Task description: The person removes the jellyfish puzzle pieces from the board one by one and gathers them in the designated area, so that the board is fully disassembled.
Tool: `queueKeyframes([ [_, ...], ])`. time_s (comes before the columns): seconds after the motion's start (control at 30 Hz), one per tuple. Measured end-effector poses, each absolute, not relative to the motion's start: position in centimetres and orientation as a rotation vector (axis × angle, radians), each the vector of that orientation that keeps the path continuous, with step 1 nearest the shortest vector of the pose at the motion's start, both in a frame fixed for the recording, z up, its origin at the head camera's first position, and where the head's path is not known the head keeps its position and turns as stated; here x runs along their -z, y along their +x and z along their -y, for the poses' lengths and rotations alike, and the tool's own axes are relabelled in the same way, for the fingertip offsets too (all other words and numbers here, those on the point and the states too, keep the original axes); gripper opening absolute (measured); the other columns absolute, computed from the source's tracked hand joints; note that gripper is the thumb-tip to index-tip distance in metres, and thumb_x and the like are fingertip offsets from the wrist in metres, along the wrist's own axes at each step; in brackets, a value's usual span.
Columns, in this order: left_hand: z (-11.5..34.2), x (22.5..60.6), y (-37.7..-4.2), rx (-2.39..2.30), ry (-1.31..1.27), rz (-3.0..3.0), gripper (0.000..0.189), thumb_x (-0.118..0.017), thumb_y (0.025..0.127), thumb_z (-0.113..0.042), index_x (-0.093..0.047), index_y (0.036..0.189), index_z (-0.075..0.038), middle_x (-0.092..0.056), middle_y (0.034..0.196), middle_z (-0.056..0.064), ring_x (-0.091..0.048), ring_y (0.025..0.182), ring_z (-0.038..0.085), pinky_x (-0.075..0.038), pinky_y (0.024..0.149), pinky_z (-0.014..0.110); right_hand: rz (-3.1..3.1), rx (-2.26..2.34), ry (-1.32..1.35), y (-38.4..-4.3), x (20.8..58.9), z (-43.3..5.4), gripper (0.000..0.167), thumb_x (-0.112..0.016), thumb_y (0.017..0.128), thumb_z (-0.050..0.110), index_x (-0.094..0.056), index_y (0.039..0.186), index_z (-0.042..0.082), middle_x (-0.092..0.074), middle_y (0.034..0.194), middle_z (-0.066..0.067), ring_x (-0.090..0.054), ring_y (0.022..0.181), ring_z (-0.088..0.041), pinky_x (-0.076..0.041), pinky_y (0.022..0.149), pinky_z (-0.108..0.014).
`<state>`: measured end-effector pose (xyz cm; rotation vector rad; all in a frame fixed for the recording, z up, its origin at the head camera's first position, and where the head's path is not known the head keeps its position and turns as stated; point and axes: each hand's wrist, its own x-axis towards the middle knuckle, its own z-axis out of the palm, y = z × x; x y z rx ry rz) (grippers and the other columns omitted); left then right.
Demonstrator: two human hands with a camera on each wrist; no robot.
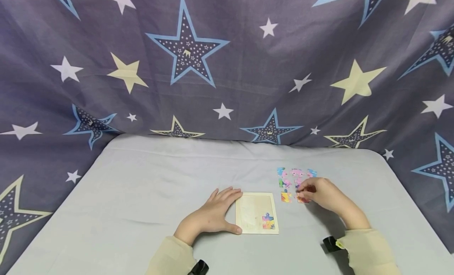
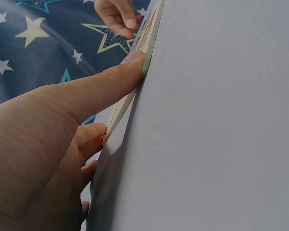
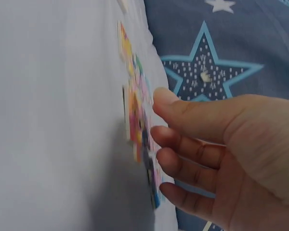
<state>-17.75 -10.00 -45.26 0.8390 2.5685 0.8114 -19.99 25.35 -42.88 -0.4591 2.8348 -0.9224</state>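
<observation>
A pale shallow puzzle tray (image 1: 252, 212) lies on the covered table, with joined jigsaw pieces (image 1: 268, 221) in its near right corner. My left hand (image 1: 215, 216) rests against the tray's left side, thumb at the near corner and fingers spread toward the far one. In the left wrist view the thumb (image 2: 127, 70) presses the tray's edge. To the right of the tray, several loose jigsaw pieces (image 1: 285, 197) lie in rows. My right hand (image 1: 323, 193) hovers over the right part of these pieces. In the right wrist view its thumb and loosely bent fingers stand apart from the pieces (image 3: 135, 115).
A light grey cloth (image 1: 159, 180) with slight creases covers the table. Behind it and at both sides hangs a dark curtain (image 1: 248, 78) printed with stars. Black bands (image 1: 331, 244) sit at the cuffs of the beige sleeves (image 1: 367, 249).
</observation>
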Motion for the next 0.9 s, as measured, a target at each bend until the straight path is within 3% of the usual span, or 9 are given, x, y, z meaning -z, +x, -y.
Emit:
queueKeyframes([
  [0.1, 10.0, 45.3, -17.8, -0.812, 0.84, -2.569, 0.102, -0.083, 0.073, -0.051, -0.035, 0.154, -0.012, -0.028, 0.16, 0.002, -0.013, 0.151, 0.024, 0.003, 0.121, 0.049, -2.812, 0.943, -0.497, -19.8, 42.7, -24.4, 0.006, -0.074, 0.088, 0.01, -0.073, 0.093, 0.007, -0.063, 0.073, 0.005, -0.052, 0.061, -0.01, -0.044, 0.055, -0.024],
  [0.3, 10.0, 45.3, -17.8, -0.809, 0.843, -2.572, 0.102, -0.083, 0.073, -0.052, -0.035, 0.154, -0.012, -0.028, 0.16, 0.002, -0.013, 0.151, 0.024, 0.003, 0.121, 0.049, -2.795, 0.964, -0.65, -19.2, 42.5, -22.3, 0.007, -0.075, 0.087, 0.011, -0.073, 0.094, 0.009, -0.065, 0.083, 0.008, -0.052, 0.072, -0.007, -0.048, 0.062, -0.023],
  [0.47, 10.0, 45.1, -17.7, -0.814, 0.841, -2.569, 0.102, -0.084, 0.073, -0.05, -0.035, 0.154, -0.012, -0.029, 0.16, 0.002, -0.014, 0.151, 0.024, 0.003, 0.121, 0.049, -2.77, 0.956, -0.727, -18.5, 42.5, -20.6, 0.01, -0.075, 0.087, 0.009, -0.073, 0.096, 0.01, -0.062, 0.081, 0.01, -0.052, 0.071, -0.005, -0.049, 0.062, -0.023],
  [0.9, 10.0, 45.2, -17.7, -0.808, 0.83, -2.572, 0.101, -0.083, 0.073, -0.051, -0.035, 0.154, -0.013, -0.028, 0.161, 0.001, -0.013, 0.151, 0.023, 0.002, 0.121, 0.049, -2.724, 0.865, -0.891, -16.9, 42.6, -17.7, 0.02, -0.079, 0.083, 0.01, -0.072, 0.101, 0.014, -0.061, 0.093, 0.007, -0.052, 0.076, -0.003, -0.049, 0.064, -0.022],
])
